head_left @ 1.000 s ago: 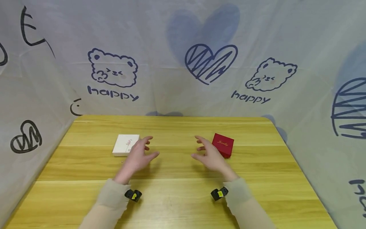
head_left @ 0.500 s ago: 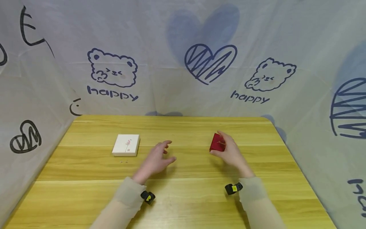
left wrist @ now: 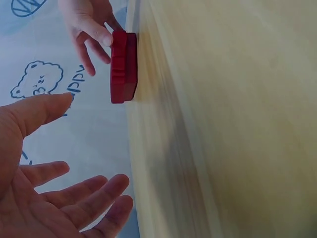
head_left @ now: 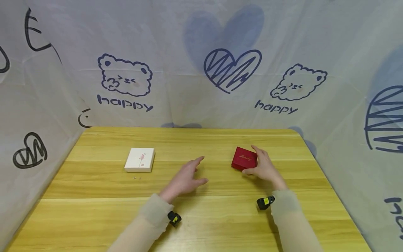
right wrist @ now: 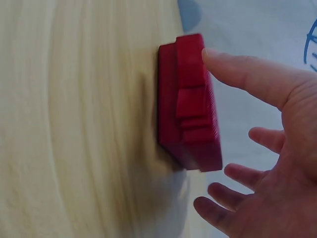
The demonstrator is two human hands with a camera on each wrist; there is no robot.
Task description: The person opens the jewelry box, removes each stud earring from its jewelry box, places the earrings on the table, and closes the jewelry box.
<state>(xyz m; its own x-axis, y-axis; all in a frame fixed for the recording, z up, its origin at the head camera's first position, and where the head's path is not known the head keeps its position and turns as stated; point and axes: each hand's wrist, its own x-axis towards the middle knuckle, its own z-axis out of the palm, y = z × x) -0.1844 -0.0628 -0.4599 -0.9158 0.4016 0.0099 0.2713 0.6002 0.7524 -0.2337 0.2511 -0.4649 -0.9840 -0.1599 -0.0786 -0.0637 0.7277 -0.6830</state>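
Observation:
A red jewelry box point(head_left: 244, 158) with gold lettering sits on the right half of the wooden table, its side marked by a bow shape point(right wrist: 190, 101). My right hand point(head_left: 264, 166) is around its right side, thumb near the front edge and fingers toward the back. In the right wrist view the thumb point(right wrist: 247, 74) overlaps the lid's edge, while the other fingers point(right wrist: 242, 176) stand apart from the box. Whether the thumb touches is hard to tell. My left hand point(head_left: 185, 178) hovers over the middle of the table, fingers spread and holding nothing.
On the left lies a white box point(head_left: 140, 160) with a pink flower print. Two tiny shiny bits point(head_left: 137, 178), too small to identify, lie just in front of it. A printed cloth point(head_left: 189, 98) hangs behind the wooden table point(head_left: 201, 224) and along both sides.
Both hands have moved right. The right hand has come from the left of the red box to its right side. The left hand has left the white box, uncovering it and the tiny bits.

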